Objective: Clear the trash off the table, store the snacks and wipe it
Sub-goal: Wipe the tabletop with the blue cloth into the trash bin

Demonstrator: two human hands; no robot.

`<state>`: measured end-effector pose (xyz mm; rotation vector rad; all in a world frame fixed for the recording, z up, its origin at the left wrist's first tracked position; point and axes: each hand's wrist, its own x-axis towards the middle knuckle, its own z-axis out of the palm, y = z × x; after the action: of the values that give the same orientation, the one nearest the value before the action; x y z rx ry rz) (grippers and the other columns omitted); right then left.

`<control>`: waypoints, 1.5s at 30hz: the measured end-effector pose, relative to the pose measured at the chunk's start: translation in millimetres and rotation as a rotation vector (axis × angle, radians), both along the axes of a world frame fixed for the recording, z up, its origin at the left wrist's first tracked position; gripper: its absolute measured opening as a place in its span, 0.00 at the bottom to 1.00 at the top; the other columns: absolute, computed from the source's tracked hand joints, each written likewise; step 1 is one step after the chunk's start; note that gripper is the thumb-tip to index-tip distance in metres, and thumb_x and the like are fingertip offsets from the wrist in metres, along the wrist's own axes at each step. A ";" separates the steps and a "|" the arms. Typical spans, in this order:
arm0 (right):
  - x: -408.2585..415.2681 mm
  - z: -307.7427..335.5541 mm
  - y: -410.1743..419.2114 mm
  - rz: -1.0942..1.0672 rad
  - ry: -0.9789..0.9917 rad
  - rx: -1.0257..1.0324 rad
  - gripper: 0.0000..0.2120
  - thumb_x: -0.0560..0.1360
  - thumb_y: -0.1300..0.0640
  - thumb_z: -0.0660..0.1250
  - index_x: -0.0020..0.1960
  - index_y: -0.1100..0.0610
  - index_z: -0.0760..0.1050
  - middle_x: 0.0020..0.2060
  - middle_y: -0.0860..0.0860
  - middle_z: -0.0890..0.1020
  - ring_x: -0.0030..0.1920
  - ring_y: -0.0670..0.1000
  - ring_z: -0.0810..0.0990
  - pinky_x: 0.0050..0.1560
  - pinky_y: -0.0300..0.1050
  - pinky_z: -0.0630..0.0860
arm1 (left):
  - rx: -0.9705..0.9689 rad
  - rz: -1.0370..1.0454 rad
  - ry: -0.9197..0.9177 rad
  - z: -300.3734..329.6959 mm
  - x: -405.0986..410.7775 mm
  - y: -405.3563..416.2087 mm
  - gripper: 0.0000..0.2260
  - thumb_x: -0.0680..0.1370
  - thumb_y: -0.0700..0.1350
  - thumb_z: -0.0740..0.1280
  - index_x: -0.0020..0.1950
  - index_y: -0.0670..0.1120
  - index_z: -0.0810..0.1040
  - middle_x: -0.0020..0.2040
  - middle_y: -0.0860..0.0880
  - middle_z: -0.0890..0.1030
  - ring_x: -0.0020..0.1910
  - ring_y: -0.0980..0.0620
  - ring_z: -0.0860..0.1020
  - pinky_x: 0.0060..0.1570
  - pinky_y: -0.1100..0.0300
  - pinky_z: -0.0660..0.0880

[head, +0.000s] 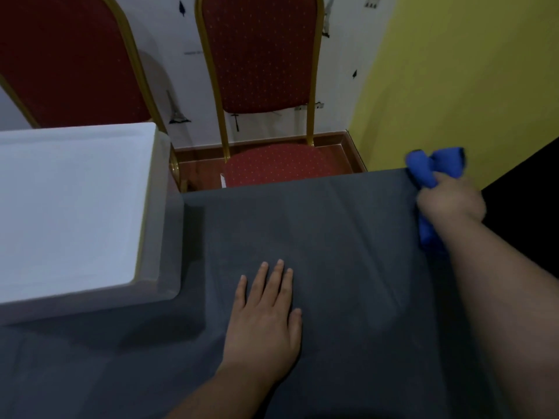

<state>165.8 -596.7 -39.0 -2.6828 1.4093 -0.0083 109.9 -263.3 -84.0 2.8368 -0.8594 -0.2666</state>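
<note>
At the far right corner of the table (317,237), which is covered with a dark grey cloth, the right hand (450,201) grips a bunched blue rag (429,170), its fingers curled round the middle of it. One end of the rag sticks up past the table's far edge, against the yellow wall (469,71), and the other end hangs out below the hand, beside the forearm. The hand is blurred, so how firmly the rag meets the tabletop cannot be told. The left hand (266,316) lies flat, palm down, near the middle of the table, fingers straight and slightly spread, holding nothing. On the left side of the table stands a white plastic box (75,207) with a lid on it, well apart from both hands; its contents are hidden. Behind the table, two red padded chairs with gold frames stand against a white wall: one chair (260,71) faces the table's far edge, and the other chair (66,55) rises behind the box.
</note>
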 end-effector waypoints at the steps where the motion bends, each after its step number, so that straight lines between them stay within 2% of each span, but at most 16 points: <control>1: 14.0 -1.6 17.3 0.096 -0.003 -0.013 0.17 0.72 0.59 0.58 0.59 0.53 0.76 0.58 0.62 0.74 0.58 0.64 0.74 0.52 0.49 0.72 | 0.006 0.005 -0.006 -0.2 0.2 0.2 0.25 0.75 0.54 0.55 0.67 0.45 0.74 0.68 0.48 0.74 0.68 0.47 0.71 0.64 0.48 0.58; 6: 37.7 -7.9 143.5 0.614 -0.021 0.068 0.18 0.75 0.53 0.58 0.64 0.42 0.72 0.59 0.54 0.71 0.58 0.58 0.72 0.54 0.50 0.72 | 0.018 0.009 -0.003 -3.0 -1.2 0.2 0.25 0.74 0.54 0.55 0.66 0.44 0.75 0.67 0.48 0.75 0.67 0.47 0.72 0.64 0.48 0.58; 10: -12.0 -15.8 191.8 0.854 -0.097 0.086 0.19 0.75 0.54 0.59 0.66 0.43 0.71 0.59 0.53 0.72 0.56 0.57 0.72 0.48 0.48 0.72 | 0.011 0.017 -0.005 -3.4 -0.2 -2.8 0.26 0.74 0.54 0.55 0.66 0.43 0.75 0.67 0.47 0.75 0.66 0.47 0.73 0.63 0.48 0.58; 12: -38.7 -14.7 177.1 0.807 -0.121 0.110 0.19 0.75 0.56 0.60 0.63 0.42 0.74 0.57 0.54 0.74 0.53 0.58 0.74 0.44 0.48 0.73 | 0.005 0.024 0.022 3.4 -1.1 -2.1 0.27 0.76 0.54 0.51 0.70 0.43 0.71 0.70 0.47 0.71 0.70 0.47 0.69 0.69 0.49 0.54; 13: -54.3 -12.4 166.5 0.754 -0.125 0.103 0.19 0.74 0.57 0.61 0.62 0.42 0.75 0.56 0.55 0.75 0.52 0.59 0.75 0.42 0.47 0.73 | 0.016 0.015 0.059 7.7 -3.2 -1.7 0.28 0.76 0.54 0.47 0.73 0.44 0.64 0.74 0.48 0.64 0.74 0.48 0.62 0.73 0.51 0.47; 15: -85.2 -6.4 141.6 0.619 -0.102 0.063 0.18 0.74 0.57 0.61 0.60 0.41 0.76 0.55 0.56 0.76 0.50 0.61 0.76 0.41 0.47 0.73 | 0.016 0.007 0.060 8.3 -8.9 2.1 0.32 0.74 0.56 0.36 0.78 0.47 0.47 0.78 0.51 0.46 0.77 0.50 0.45 0.71 0.52 0.34; 17: -109.3 0.0 113.6 0.442 -0.058 0.035 0.20 0.74 0.58 0.60 0.62 0.43 0.75 0.56 0.60 0.74 0.52 0.64 0.76 0.47 0.51 0.74 | 0.014 0.017 0.070 6.6 -17.9 14.0 0.34 0.72 0.58 0.33 0.77 0.48 0.40 0.77 0.52 0.38 0.76 0.52 0.39 0.71 0.52 0.31; 18: -116.4 2.3 98.3 0.339 -0.018 0.019 0.20 0.75 0.58 0.59 0.64 0.44 0.74 0.58 0.61 0.73 0.54 0.65 0.75 0.51 0.52 0.74 | 0.038 0.022 0.083 6.9 -22.7 25.1 0.33 0.73 0.58 0.35 0.77 0.47 0.43 0.76 0.51 0.39 0.77 0.51 0.42 0.72 0.51 0.33; 21: -112.7 8.1 70.0 0.083 0.057 0.011 0.19 0.76 0.58 0.56 0.65 0.50 0.72 0.58 0.65 0.71 0.56 0.67 0.74 0.55 0.54 0.71 | 0.050 0.084 0.049 2.2 -35.7 79.6 0.30 0.74 0.58 0.52 0.72 0.46 0.68 0.73 0.47 0.66 0.73 0.49 0.64 0.68 0.49 0.52; 23: -95.9 9.3 70.7 -0.006 0.055 0.023 0.19 0.75 0.58 0.57 0.64 0.53 0.72 0.58 0.66 0.70 0.56 0.67 0.74 0.55 0.54 0.71 | 0.048 0.119 0.043 -1.5 -40.1 113.4 0.28 0.74 0.58 0.55 0.70 0.46 0.70 0.71 0.48 0.71 0.71 0.50 0.63 0.69 0.51 0.50; 26: -48.6 8.9 101.4 0.059 0.009 0.039 0.19 0.74 0.59 0.58 0.64 0.52 0.74 0.58 0.64 0.71 0.58 0.66 0.73 0.56 0.53 0.71 | 0.021 0.169 0.048 -0.3 -43.2 132.4 0.28 0.74 0.58 0.55 0.71 0.47 0.68 0.71 0.49 0.70 0.71 0.51 0.60 0.70 0.54 0.47; 31: 31.8 1.3 208.3 0.465 0.012 0.085 0.17 0.76 0.55 0.58 0.63 0.48 0.72 0.60 0.57 0.69 0.60 0.60 0.71 0.56 0.52 0.71 | -0.024 0.196 0.014 -3.2 -44.5 131.2 0.28 0.74 0.58 0.56 0.71 0.48 0.68 0.72 0.50 0.69 0.72 0.52 0.60 0.70 0.53 0.49; 36: 21.0 -8.6 290.5 0.779 -0.035 0.084 0.15 0.75 0.56 0.59 0.61 0.47 0.73 0.57 0.54 0.71 0.55 0.56 0.73 0.44 0.47 0.70 | -0.037 0.191 -0.028 -6.4 -43.7 131.9 0.27 0.74 0.58 0.56 0.71 0.48 0.69 0.71 0.50 0.70 0.71 0.52 0.62 0.70 0.55 0.47; 39: -22.1 -13.3 295.2 0.845 -0.057 0.133 0.18 0.76 0.57 0.58 0.65 0.45 0.71 0.57 0.52 0.71 0.55 0.55 0.72 0.41 0.44 0.66 | -0.013 0.199 -0.047 -6.9 -44.1 130.7 0.28 0.75 0.59 0.54 0.72 0.48 0.68 0.72 0.50 0.68 0.72 0.52 0.63 0.70 0.54 0.48; 42: -78.0 -13.0 271.4 0.856 -0.098 0.147 0.19 0.76 0.57 0.58 0.64 0.43 0.72 0.55 0.53 0.73 0.51 0.56 0.74 0.39 0.44 0.70 | -0.016 0.203 -0.034 -0.9 -44.7 128.7 0.31 0.75 0.61 0.45 0.76 0.50 0.58 0.77 0.52 0.57 0.75 0.56 0.51 0.72 0.55 0.41; 45: -127.8 -5.4 223.8 0.648 -0.076 0.068 0.20 0.74 0.56 0.60 0.63 0.41 0.74 0.55 0.58 0.74 0.51 0.62 0.76 0.43 0.49 0.75 | 0.005 0.199 -0.006 4.1 -43.8 127.7 0.34 0.73 0.62 0.37 0.77 0.52 0.47 0.78 0.54 0.47 0.76 0.55 0.42 0.73 0.55 0.37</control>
<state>38.0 -373.0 -44.4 -2.9039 0.4624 -0.0073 66.2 -135.7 -79.9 2.9012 -0.5713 -0.2336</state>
